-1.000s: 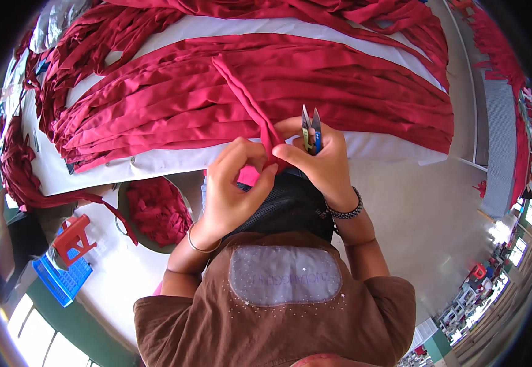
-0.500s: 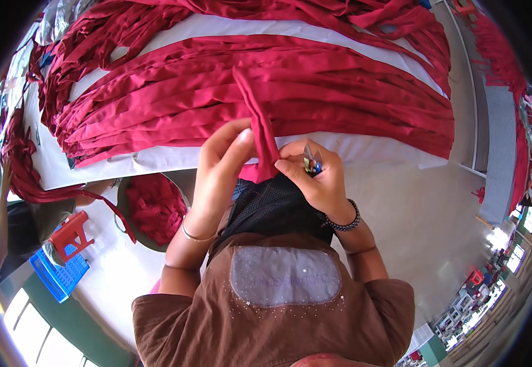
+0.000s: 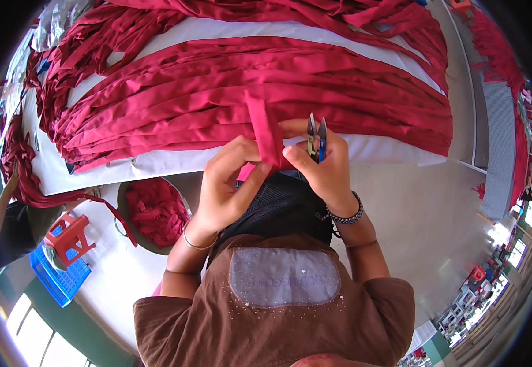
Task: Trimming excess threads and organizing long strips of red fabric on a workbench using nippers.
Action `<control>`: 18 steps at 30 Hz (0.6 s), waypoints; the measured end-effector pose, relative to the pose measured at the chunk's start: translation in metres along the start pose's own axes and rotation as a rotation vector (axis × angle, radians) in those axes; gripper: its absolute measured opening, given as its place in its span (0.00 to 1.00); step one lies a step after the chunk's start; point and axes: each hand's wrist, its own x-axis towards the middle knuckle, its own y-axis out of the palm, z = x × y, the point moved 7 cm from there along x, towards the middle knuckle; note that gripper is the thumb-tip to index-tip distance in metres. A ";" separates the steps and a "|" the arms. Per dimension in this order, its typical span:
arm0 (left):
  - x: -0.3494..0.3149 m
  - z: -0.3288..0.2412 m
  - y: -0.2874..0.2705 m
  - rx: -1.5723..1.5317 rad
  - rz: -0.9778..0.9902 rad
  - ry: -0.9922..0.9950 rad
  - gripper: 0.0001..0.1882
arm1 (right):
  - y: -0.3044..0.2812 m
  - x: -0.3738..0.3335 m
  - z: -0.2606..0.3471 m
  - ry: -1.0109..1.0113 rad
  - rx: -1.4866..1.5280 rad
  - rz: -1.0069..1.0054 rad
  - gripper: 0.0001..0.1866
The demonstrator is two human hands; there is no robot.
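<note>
Between the two hands, just past the person's lap, was the red strip (image 3: 265, 131), a narrow folded length of cloth. Long axis ran near to far, far end leaning a bit left, pointing over the spread of red cloth (image 3: 229, 79) on the white table (image 3: 177, 164). Near end sat between the fingers, above a black mesh item (image 3: 278, 205).

Left hand (image 3: 224, 180) was the closer one: thumb and forefinger pinched together on the strip's near end, from its left side. Right hand (image 3: 328, 164) was on the strip's right, thumb and forefinger partly spread at its right edge; couldn't tell if both tips touched cloth. Same hand had snips (image 3: 322, 148) tucked in the curled fingers, blades parted in a V, tips pointing far.

Key relation: blades stood right of the strip, near it but apart, roughly parallel to it, not across it. Bin (image 3: 123, 199) of red pieces was to the left, below the table's near edge.
</note>
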 end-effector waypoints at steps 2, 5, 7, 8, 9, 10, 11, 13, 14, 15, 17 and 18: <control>-0.001 -0.005 0.006 0.078 0.119 0.090 0.06 | 0.001 0.002 0.004 0.095 0.121 0.009 0.15; -0.005 0.005 0.003 0.016 0.133 0.041 0.08 | 0.004 0.004 0.002 0.194 0.251 0.030 0.14; -0.006 0.007 0.001 -0.145 0.058 -0.008 0.13 | 0.001 0.004 0.004 0.147 0.212 0.002 0.12; -0.006 0.006 -0.001 -0.248 -0.030 0.000 0.16 | 0.001 0.003 0.002 0.148 0.210 0.002 0.12; -0.005 0.004 -0.005 -0.173 -0.009 0.027 0.22 | -0.002 0.002 0.006 0.072 0.111 -0.033 0.11; -0.004 0.000 -0.010 -0.141 -0.054 0.100 0.25 | -0.004 0.001 0.011 -0.004 0.012 -0.066 0.09; -0.004 -0.005 -0.014 -0.108 -0.100 0.172 0.27 | -0.003 0.001 0.011 -0.003 0.011 -0.067 0.09; -0.002 -0.018 -0.017 -0.097 -0.191 0.250 0.26 | 0.000 0.001 0.025 -0.168 -0.133 -0.077 0.08; -0.001 -0.023 -0.016 0.060 -0.180 0.261 0.23 | 0.001 0.000 0.025 -0.190 -0.160 -0.072 0.07; 0.000 -0.028 -0.014 0.216 -0.167 0.271 0.19 | 0.002 0.000 0.025 -0.190 -0.160 -0.070 0.07; 0.002 -0.031 -0.013 0.188 -0.214 0.201 0.11 | 0.007 -0.001 0.031 -0.271 -0.226 -0.021 0.07; 0.002 -0.024 -0.014 0.098 -0.193 0.110 0.11 | 0.007 -0.001 0.032 -0.260 -0.246 0.006 0.07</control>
